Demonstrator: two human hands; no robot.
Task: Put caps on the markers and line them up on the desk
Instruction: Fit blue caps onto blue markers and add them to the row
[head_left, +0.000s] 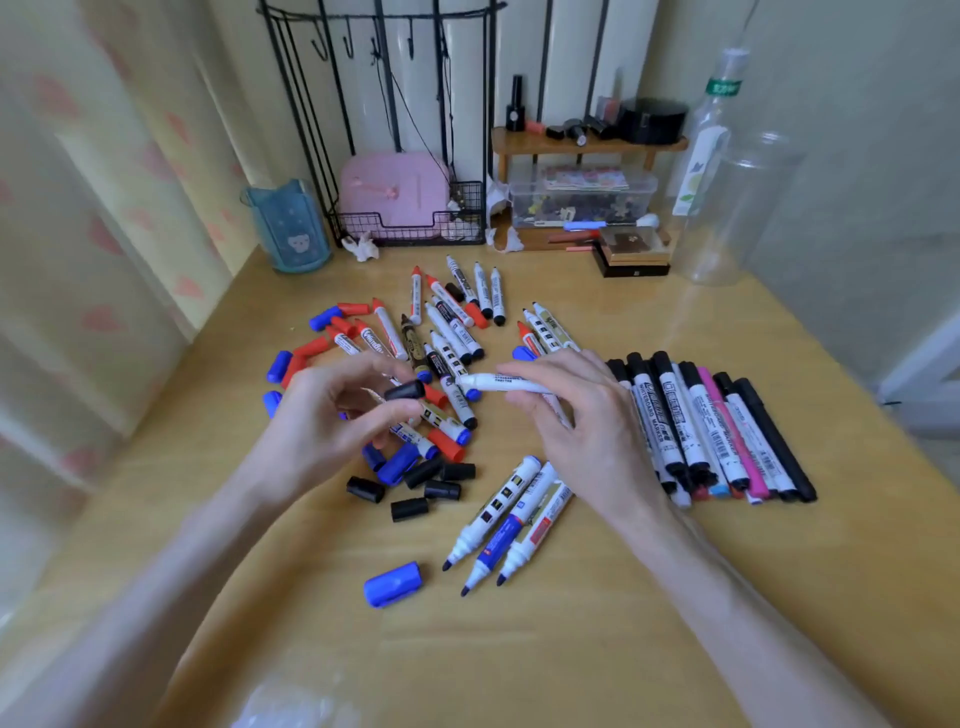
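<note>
Head view: left hand (322, 415) pinches a black cap (405, 389), right hand (582, 415) grips an uncapped white marker (504, 383) above mid-table (571, 649). Capped markers (717, 431) lie rowed near the right edge. Back-edge wire basket (415, 231) holds a pink case (389, 187).

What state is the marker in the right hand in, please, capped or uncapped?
Uncapped: the marker shows a bare nib end; the left hand pinches a black cap near it.
</note>
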